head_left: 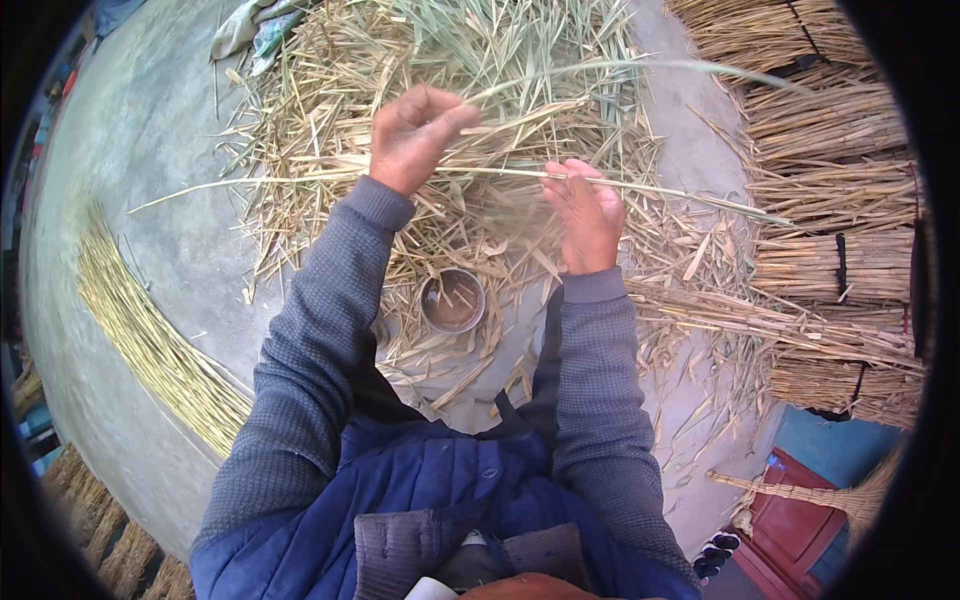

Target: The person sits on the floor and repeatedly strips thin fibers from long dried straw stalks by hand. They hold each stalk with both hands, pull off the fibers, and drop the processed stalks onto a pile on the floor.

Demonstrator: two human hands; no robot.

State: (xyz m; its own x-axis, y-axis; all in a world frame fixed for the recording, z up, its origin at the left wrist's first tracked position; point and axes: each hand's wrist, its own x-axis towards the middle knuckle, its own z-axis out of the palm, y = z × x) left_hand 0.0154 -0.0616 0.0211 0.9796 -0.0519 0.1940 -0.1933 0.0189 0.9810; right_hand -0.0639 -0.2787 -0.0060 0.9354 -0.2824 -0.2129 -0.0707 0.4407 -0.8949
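The left hand (420,138) has its thumb and fingers closed narrow, and between them it seems to pinch one end of a pale green strip (640,64); the strip is blurred, so I cannot be fully sure of this grip. From that hand the strip bends over to the right, passing above the right hand (588,215) in the view. The right hand is holding a long thin stalk (500,171) between its thumb and its fingers. This stalk extends to both sides of the right hand, and toward the left it passes behind the left wrist.

Under both hands is spread a pile of dry leaves (330,120), greener at the part beyond the hands. Nearer to the body than the left hand stands a round bowl (452,328) with some bits inside. Well apart to the left of this hand lies a bundle of yellowish stalks (160,335). To the right of the right hand, tied bundles of straw-coloured stalks (800,268) lie in a row.
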